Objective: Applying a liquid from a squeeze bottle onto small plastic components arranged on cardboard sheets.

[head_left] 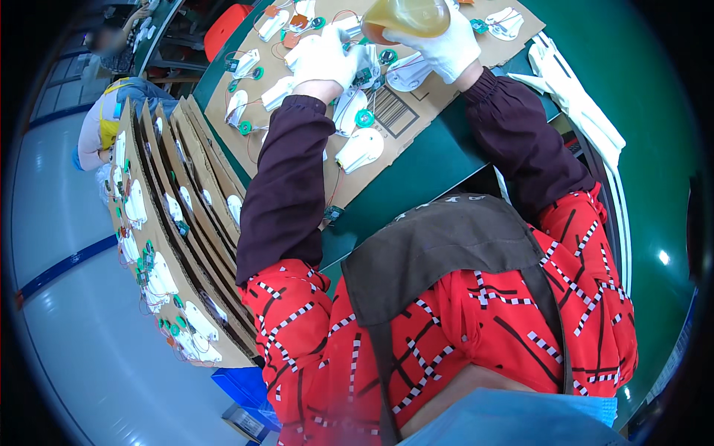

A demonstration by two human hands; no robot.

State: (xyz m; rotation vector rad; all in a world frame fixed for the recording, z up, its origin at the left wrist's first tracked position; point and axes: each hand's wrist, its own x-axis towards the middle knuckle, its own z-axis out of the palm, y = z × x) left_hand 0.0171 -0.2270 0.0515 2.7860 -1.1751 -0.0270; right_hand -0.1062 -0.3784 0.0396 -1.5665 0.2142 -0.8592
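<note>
While I'm leaning over the green bench (416, 178), the nearest thing is a stack of cardboard sheets (175, 223) standing on edge at my left, each one already carrying white plastic shells and green round parts. Past that, a flat cardboard sheet (416, 111) is lying on the bench in front of me, with more white shells (361, 149), green discs (364, 117) and thin red wires spread across it.

My left hand (323, 59), in a white glove, is closing down on one shell near the middle of the sheet and pinning it; I can't tell the exact finger hold. My right hand (446, 48), gloved too, is wrapped around an amber squeeze bottle (405, 16), tipping it with the nozzle end pointing toward the spot under my left hand.

Judging by the layout, the stacked sheets are looking done and this sheet is partway, with several shells on it possibly waiting. Spare white gloves (573, 97) are lying at far right. Another person is working at far left.
</note>
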